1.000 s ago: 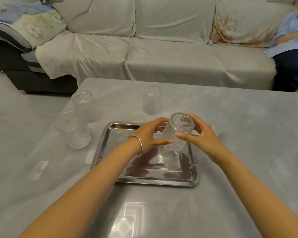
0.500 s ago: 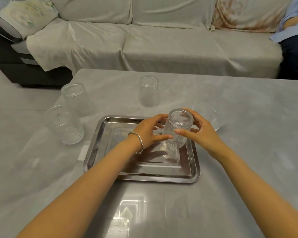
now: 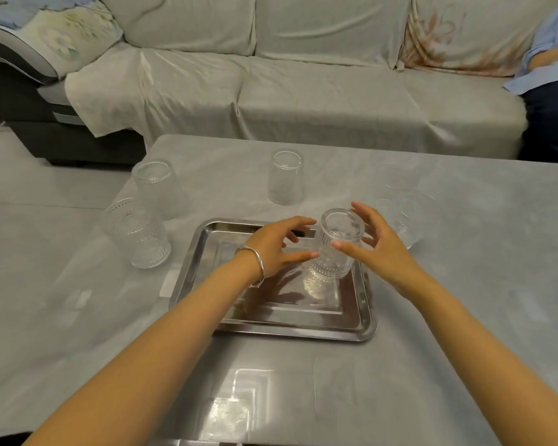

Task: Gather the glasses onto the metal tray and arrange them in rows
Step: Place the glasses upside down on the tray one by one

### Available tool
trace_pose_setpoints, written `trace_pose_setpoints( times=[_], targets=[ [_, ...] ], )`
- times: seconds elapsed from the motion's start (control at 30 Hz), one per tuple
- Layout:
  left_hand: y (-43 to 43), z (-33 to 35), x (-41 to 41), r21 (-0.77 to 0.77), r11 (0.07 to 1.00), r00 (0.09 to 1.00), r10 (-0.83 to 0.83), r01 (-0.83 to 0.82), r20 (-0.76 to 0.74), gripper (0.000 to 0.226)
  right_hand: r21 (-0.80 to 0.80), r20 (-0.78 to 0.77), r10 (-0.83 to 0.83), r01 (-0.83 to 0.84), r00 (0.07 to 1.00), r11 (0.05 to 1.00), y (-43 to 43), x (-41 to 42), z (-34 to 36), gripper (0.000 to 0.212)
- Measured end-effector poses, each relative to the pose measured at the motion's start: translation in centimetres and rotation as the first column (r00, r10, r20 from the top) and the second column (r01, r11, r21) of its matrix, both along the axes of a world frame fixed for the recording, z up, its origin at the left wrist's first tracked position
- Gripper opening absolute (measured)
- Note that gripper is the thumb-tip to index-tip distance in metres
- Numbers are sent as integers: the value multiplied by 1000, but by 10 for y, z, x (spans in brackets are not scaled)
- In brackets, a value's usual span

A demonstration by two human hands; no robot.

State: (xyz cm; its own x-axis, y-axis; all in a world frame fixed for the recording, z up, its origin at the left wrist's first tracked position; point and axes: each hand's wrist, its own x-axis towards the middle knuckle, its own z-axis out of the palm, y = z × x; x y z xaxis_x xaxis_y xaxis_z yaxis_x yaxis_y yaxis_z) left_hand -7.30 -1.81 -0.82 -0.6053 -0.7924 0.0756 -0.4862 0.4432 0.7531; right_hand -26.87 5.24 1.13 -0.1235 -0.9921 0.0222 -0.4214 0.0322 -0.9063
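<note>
A ribbed clear glass [image 3: 334, 249] stands upside down on the far right part of the metal tray [image 3: 207, 284]. My left hand [image 3: 274, 246] and my right hand [image 3: 377, 246] flank it with fingers spread; only the thumb tips are at its sides. Two more upturned glasses stand left of the tray, one nearer [image 3: 137, 235] and one farther [image 3: 155, 188]. Another glass [image 3: 285, 177] stands beyond the tray. One more glass [image 3: 406, 217] sits just right of the tray, partly hidden by my right hand.
The grey table [image 3: 464, 284] ends near the left glasses, which stand close to its left edge. A covered sofa [image 3: 303, 91] runs along the far side. A person in a blue shirt [image 3: 551, 59] sits at its right end.
The glass went down from tilted in both hands to standing on the tray. My fingers have loosened and spread away from it.
</note>
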Motion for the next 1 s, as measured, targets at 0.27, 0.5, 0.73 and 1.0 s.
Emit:
trace_pose_setpoints(
  times=[0.27,0.5,0.73,1.0],
  targets=[
    [4,57,114,-293,943,981,186,-159,64,64,-156,-97,69,-83,993,984,-5,71,54,82],
    [5,65,224,-313,847,879,472,-431,66,72,-3,-20,381,-381,924,925,-32,170,33,78],
    [-3,28,253,-80,851,848,525,-519,80,76,84,-4,434,-432,901,898,-60,231,-6,82],
    [-21,18,230,26,880,880,474,-474,-28,79,94,21,440,-440,898,893,-77,243,-24,84]
  ],
)
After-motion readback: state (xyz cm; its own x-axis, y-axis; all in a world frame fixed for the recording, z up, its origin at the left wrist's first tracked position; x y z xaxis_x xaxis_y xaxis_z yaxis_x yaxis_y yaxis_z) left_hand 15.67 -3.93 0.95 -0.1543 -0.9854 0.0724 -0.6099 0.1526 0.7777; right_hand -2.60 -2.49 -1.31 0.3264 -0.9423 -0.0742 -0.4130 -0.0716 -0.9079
